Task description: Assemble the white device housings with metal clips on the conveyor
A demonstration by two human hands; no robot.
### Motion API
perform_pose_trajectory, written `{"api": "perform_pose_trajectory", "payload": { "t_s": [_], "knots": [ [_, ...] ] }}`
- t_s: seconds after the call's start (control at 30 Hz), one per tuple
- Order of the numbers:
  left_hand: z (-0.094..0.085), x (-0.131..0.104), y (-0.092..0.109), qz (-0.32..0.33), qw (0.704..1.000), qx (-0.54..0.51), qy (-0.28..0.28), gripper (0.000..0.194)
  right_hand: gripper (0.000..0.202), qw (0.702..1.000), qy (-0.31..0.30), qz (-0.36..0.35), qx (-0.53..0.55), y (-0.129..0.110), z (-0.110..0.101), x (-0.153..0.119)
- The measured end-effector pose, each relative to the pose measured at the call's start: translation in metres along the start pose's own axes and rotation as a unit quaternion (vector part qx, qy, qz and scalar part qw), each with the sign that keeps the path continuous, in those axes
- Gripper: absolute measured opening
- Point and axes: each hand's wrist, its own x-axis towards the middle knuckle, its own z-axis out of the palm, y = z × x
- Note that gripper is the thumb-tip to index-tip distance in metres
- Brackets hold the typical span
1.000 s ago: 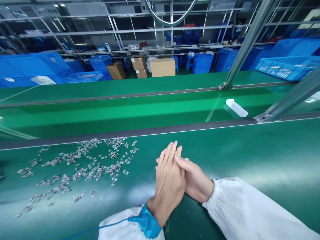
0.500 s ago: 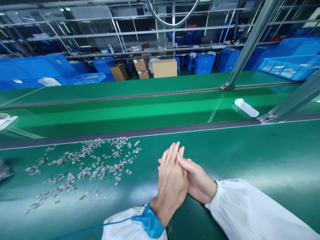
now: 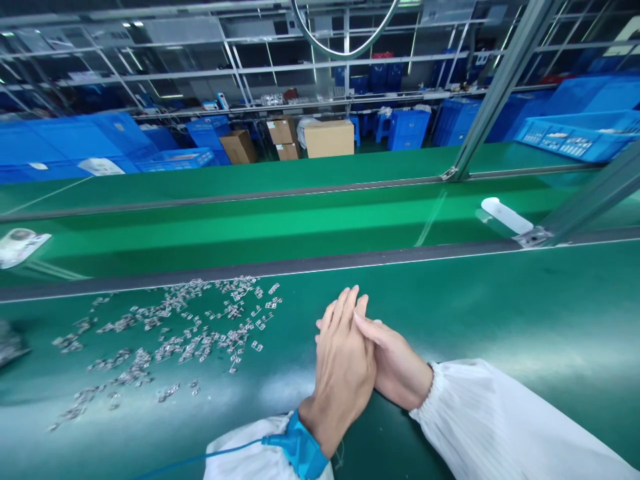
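Observation:
Both hands meet over the green worktop (image 3: 475, 300), palms pressed together. My left hand (image 3: 344, 370) lies on top with its fingers stretched out and a blue wrist strap (image 3: 303, 448) at its wrist. Beneath it is my right hand (image 3: 403, 367), flat against it, its thumb across the left hand's edge and most of its fingers covered. Nothing shows between the palms. Left of the hands, many small metal pieces (image 3: 200, 345) are scattered over the worktop, and neither hand touches them.
A clear plastic bag (image 3: 11, 343) sits at the left edge. Beyond the dark rail (image 3: 320, 265), the green belt carries a white oblong object (image 3: 507, 215) and a paper with a roll (image 3: 23, 247). A metal post (image 3: 595, 193) rises at right, near a blue basket (image 3: 575, 135).
The white oblong object and the paper with the roll have shifted to the right beyond the rail. Both hands have stayed almost still, pressed together.

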Motion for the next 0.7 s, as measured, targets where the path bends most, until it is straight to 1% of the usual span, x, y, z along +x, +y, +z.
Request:
{"api": "perform_pose_trajectory", "payload": {
  "t_s": [0.17,0.7],
  "knots": [
    [0.0001,0.0015,0.0006,-0.010,1.000,0.001,0.003,0.050,0.041,1.000,-0.005,0.005,0.004,0.0003,-0.0008,-0.0002],
    [-0.0012,0.0004,0.0013,-0.003,1.000,0.000,0.004,0.050,0.043,1.000,-0.005,0.000,-0.006,0.0003,-0.0010,-0.0001]
  ]
}}
